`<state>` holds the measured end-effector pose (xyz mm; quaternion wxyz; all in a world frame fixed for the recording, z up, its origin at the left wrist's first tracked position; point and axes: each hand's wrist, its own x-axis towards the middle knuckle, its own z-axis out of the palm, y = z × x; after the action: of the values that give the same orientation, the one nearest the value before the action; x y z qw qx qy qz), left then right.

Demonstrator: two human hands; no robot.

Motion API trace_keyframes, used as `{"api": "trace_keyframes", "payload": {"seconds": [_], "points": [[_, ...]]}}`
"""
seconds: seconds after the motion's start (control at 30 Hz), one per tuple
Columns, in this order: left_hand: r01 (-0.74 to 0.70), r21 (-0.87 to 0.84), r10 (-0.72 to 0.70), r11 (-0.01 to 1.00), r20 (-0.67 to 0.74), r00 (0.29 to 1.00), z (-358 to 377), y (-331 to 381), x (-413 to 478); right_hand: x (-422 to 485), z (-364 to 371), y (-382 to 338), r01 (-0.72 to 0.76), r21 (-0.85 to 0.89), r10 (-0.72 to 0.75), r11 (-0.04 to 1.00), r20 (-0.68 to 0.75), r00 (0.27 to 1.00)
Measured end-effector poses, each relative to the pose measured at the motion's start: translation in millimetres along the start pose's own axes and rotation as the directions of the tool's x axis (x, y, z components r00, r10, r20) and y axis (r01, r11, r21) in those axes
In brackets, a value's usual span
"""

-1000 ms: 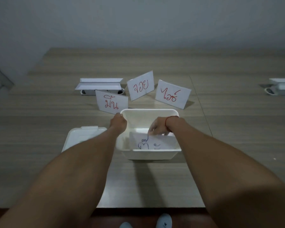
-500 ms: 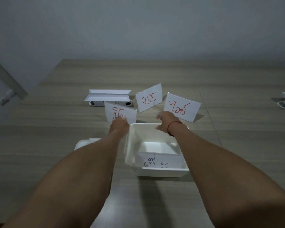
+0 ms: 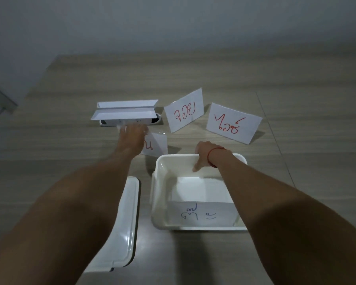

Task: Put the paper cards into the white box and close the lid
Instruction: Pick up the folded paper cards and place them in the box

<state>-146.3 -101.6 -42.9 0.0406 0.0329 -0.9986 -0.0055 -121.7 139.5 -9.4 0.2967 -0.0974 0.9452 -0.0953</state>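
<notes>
The open white box (image 3: 159,194) sits in front of me with one paper card with blue writing (image 3: 199,213) leaning against its near wall. My right hand (image 3: 203,155) grips the box's far rim, thumb inside. My left hand (image 3: 133,134) is closed over the top edge of a standing card with red writing (image 3: 156,146), hiding most of it. Two more red-lettered cards stand behind the box: the middle card (image 3: 184,113) and the right card (image 3: 233,124). The white lid (image 3: 125,223) lies flat to the left of the box, partly under my left forearm.
A white device topped with folded white paper (image 3: 125,115) lies just beyond my left hand. The wooden table (image 3: 296,161) stretches to a grey wall behind. The table's left edge runs diagonally at the far left.
My right hand left the blue-lettered card in the box and moved up to the far rim. My left hand went from the box's corner forward onto the nearest red-lettered card.
</notes>
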Motion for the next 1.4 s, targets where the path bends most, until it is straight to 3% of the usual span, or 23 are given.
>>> {"api": "trace_keyframes", "payload": {"seconds": [0.2, 0.43, 0.6, 0.73, 0.87, 1.07, 1.27, 1.4], "points": [[-0.060, -0.108, 0.065, 0.992, 0.046, 0.997, 15.4, 5.3, -15.4, 0.6, 1.6, -4.0, -0.035, -0.031, 0.035, 0.999, -0.005, 0.999], [-0.124, -0.086, 0.102, 0.989, -0.223, 0.969, -39.4, 23.4, -12.2, -18.5, 1.0, -0.4, -0.118, -0.009, 0.116, 0.993, -0.122, 0.986], [-0.226, -0.211, 0.119, 0.951, -0.424, 0.898, -99.9, 58.1, -22.4, -58.1, -0.1, 14.1, -0.281, -0.026, 0.269, 0.959, -0.213, 0.939], [-0.321, -0.236, 0.179, 0.917, -0.477, 0.861, -115.2, 91.8, -48.5, -87.9, 8.9, 30.8, -0.370, 0.183, 0.401, 0.911, -0.178, 0.899], [-0.381, -0.245, 0.242, 0.891, -0.455, 0.857, -105.5, 117.0, -86.4, -110.6, 20.2, 44.7, -0.386, 0.314, 0.454, 0.868, -0.180, 0.873], [-0.373, -0.271, 0.263, 0.888, -0.368, 0.892, -75.5, 129.9, -131.3, -127.9, 36.2, 51.5, -0.392, 0.350, 0.479, 0.851, -0.212, 0.852], [-0.350, -0.285, 0.321, 0.892, -0.144, 0.936, -41.8, 137.7, -173.9, -131.9, 51.2, 53.5, -0.369, 0.443, 0.510, 0.818, -0.260, 0.820], [-0.276, -0.364, 0.343, 0.890, 0.134, 0.930, -31.4, 133.0, -202.8, -137.6, 60.4, 54.2, -0.353, 0.490, 0.525, 0.797, -0.275, 0.805]]}}
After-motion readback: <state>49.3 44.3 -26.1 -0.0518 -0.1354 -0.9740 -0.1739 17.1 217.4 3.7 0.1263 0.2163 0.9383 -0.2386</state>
